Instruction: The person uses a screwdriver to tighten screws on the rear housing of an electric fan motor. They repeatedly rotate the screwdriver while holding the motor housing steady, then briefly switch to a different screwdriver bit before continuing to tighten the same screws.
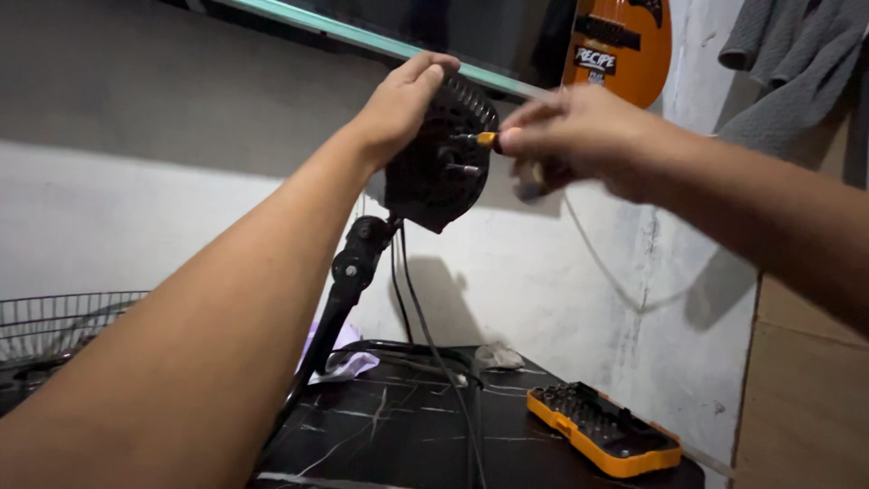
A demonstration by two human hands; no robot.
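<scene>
We see the black fan motor housing (441, 163) raised on its stand (339, 299) above the dark marble-patterned table (380, 435). Our left hand (403, 100) grips its top; our right hand (579, 136) pinches a screwdriver (478, 139) against it. An orange bit case (602, 430) lies near right.

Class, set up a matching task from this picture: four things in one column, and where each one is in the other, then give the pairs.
1. fan motor housing
2. orange bit case
3. wire fan guard
4. orange guitar

a. hanging on the wall, top right
b. lying on the black marble table
c. held by the left hand
d. at the far left edge

Pairs: 1-c, 2-b, 3-d, 4-a
</scene>
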